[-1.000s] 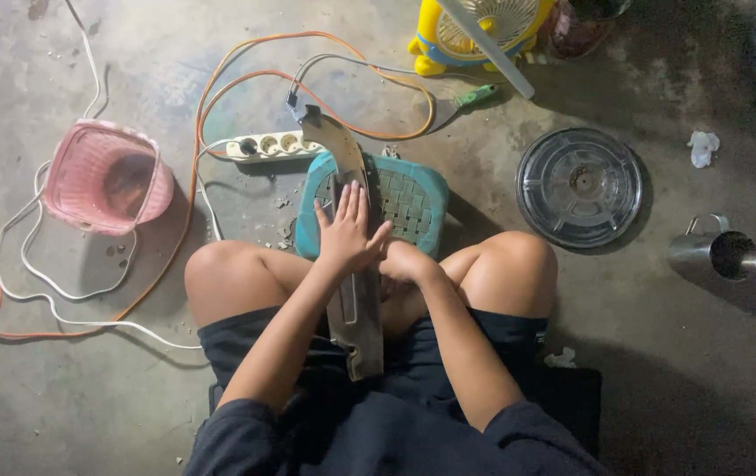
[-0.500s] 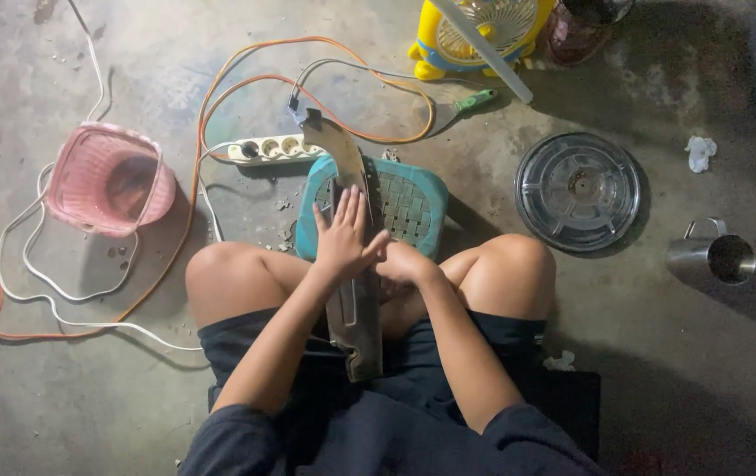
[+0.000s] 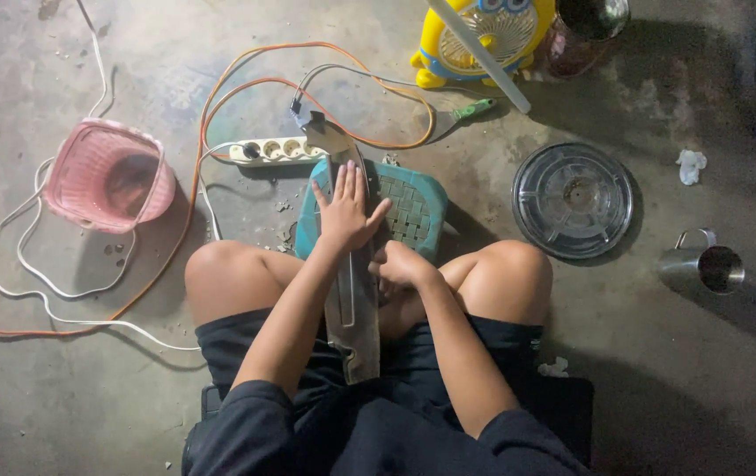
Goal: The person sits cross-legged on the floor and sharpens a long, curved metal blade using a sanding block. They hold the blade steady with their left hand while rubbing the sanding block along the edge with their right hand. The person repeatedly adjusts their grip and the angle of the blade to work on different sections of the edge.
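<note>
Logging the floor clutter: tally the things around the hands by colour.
Pink: 1, basket
Teal: 1, stool
Yellow: 1, fan
White: 1, power strip
Orange: 1, cable
Metal: 3, blade, round lid, cup
Total: 8

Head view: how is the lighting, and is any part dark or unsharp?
Head view: light is dim and uneven, brightest on the floor at the left near the pink basket; the right side falls into deep shadow around the metal cup. The left hand, flat on the long blade, looks sharp; the right hand is partly shaded.
</note>
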